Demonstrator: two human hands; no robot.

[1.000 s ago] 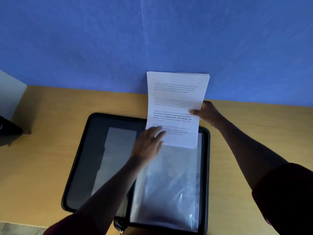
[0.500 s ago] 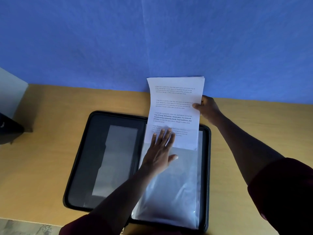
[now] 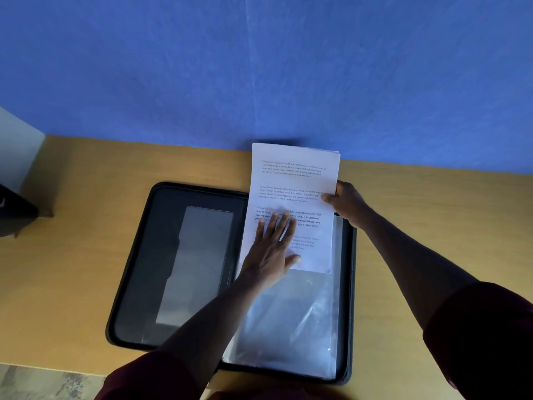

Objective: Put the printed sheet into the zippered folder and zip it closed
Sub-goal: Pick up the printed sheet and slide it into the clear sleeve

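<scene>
The black zippered folder (image 3: 135, 255) lies open on the wooden desk, with clear plastic sleeves (image 3: 291, 319) on its right half. The printed sheet (image 3: 300, 180) has its lower part inside the top sleeve, and its upper half sticks out past the folder toward the wall. My left hand (image 3: 272, 246) lies flat on the sleeve over the sheet, fingers straight. My right hand (image 3: 344, 202) pinches the sheet's right edge, thumb on top.
The desk (image 3: 80, 226) butts against a blue wall (image 3: 259, 67). A dark object (image 3: 14, 215) and a pale panel (image 3: 17, 145) stand at the left edge. Floor shows beyond the desk's near left corner (image 3: 43, 382).
The sheet has slid down further into the sleeve. My left hand flattened and moved up over the sheet. My right hand came down with the sheet's edge.
</scene>
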